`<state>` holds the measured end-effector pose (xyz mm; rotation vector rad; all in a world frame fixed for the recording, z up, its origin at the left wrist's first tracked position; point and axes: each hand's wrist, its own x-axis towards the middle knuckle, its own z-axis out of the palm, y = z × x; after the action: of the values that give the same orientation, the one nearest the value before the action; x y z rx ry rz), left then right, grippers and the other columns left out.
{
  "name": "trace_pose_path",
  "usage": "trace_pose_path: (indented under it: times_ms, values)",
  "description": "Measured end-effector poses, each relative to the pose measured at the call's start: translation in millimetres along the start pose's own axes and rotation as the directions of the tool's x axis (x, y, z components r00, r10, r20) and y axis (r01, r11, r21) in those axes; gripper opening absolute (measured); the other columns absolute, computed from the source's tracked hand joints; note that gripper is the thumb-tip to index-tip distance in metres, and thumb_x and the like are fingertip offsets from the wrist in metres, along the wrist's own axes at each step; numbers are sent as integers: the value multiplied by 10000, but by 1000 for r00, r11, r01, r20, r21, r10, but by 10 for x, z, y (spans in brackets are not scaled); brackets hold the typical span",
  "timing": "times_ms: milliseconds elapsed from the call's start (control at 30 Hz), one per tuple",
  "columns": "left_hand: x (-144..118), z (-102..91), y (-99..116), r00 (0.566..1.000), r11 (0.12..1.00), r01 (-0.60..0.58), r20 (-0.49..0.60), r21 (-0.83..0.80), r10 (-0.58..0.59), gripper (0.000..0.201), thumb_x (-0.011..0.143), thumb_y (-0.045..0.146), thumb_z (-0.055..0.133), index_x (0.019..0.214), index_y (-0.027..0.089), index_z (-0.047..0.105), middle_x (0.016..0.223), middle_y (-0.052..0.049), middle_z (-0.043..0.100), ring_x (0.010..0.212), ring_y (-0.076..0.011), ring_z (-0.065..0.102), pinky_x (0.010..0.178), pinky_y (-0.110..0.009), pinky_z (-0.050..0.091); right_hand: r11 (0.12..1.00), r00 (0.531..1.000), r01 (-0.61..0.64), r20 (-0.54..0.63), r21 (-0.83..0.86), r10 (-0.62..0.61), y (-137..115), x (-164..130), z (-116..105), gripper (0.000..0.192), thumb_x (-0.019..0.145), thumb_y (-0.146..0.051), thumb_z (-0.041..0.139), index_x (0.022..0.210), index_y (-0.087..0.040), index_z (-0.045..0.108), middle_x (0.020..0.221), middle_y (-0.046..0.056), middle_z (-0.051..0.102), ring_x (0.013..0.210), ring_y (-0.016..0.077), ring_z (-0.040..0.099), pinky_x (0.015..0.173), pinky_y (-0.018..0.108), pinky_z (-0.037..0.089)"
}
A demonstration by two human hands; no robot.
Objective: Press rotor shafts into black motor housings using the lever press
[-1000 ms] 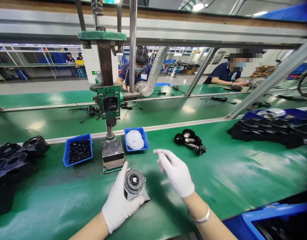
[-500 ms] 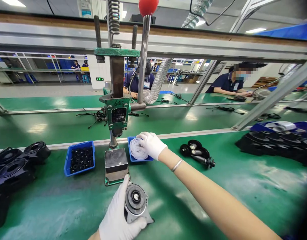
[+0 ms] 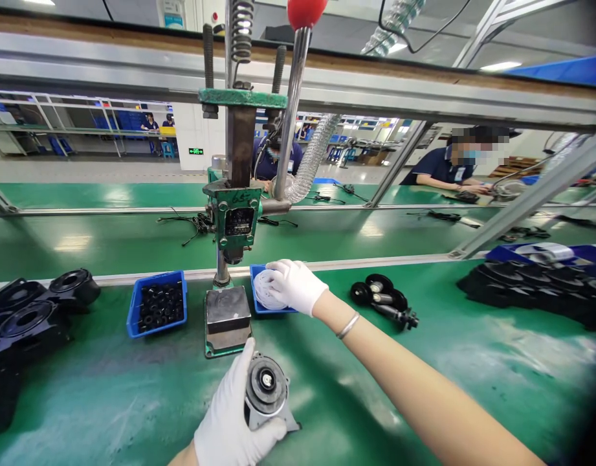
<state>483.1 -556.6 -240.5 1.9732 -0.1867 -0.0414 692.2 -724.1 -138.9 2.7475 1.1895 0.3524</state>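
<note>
My left hand [image 3: 239, 411], in a white glove, grips a small motor [image 3: 267, 388] by its sides, thumb and fingers around the housing. The motor has a round dark disc face with a pale centre and a metal flange below. My right hand [image 3: 298, 285], also gloved, is over a blue bin [image 3: 277, 309] of thin white rings [image 3: 266, 292]. Its fingers are curled down onto the rings, and the fingertips are partly hidden. Between the hands and further back stands a green hand press [image 3: 237, 217] with a dark block [image 3: 227, 309] on its base.
Left of the press, a blue bin [image 3: 132, 317] holds small black parts [image 3: 162, 304]. Black housings [image 3: 28, 317] lie far left, more black parts [image 3: 535, 291] far right. Round black parts with shafts [image 3: 382, 298] lie right of my arm. A red-knobbed lever [image 3: 298, 77] rises from the press.
The view has shifted slightly, so the press appears further right. My right hand stays at the white rings with its fingers a little more bunched. My left hand still holds the motor.
</note>
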Motion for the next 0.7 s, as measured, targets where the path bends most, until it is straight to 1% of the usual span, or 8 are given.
trace_pose_path:
  times_ms: [133, 233, 400, 533, 700]
  values:
    - [7, -2, 33, 1000, 1000, 13, 6, 6, -13, 1055, 689, 328, 710, 1543, 105, 132, 1564, -203, 275, 1439, -377, 277, 1189, -524, 222, 997, 999, 51, -15, -50, -51, -31, 20, 31, 189, 901, -205, 571, 982, -97, 703, 1226, 176, 631, 1068, 305, 563, 816, 406, 441]
    - [13, -2, 38, 1000, 999, 23, 10, 23, -24, 1043, 685, 334, 706, 1531, 69, 158, 1555, -235, 273, 1441, -379, 270, 1190, -526, 215, 995, 997, 75, -25, -73, -77, -19, 22, 44, 188, 915, -135, 520, 937, -90, 701, 1196, 171, 642, 1054, 288, 560, 821, 402, 425]
    - [17, -12, 35, 1000, 999, 23, 17, 22, -23, 1047, 674, 312, 711, 1533, 82, 159, 1561, -226, 266, 1441, -380, 269, 1190, -529, 217, 994, 997, 59, -37, -95, -63, 14, -8, 50, 219, 946, -217, 513, 1049, -107, 673, 1281, 159, 598, 1065, 292, 553, 814, 410, 422]
    - [18, -21, 46, 999, 1000, 27, 16, 6, -27, 1057, 669, 304, 716, 1539, 93, 154, 1567, -206, 266, 1445, -382, 258, 1199, -521, 196, 990, 996, 92, -11, -111, -94, -4, -28, 81, 266, 944, -287, 545, 1095, -98, 654, 1300, 177, 579, 1078, 313, 547, 814, 424, 422]
    - [16, -12, 30, 1000, 1000, 19, 9, 21, -19, 1045, 681, 302, 710, 1542, 106, 151, 1574, -195, 256, 1447, -374, 255, 1200, -521, 193, 993, 997, 78, 18, -91, -77, -32, 1, 110, 215, 942, -175, 516, 1055, -89, 678, 1237, 186, 617, 1030, 290, 578, 790, 399, 429]
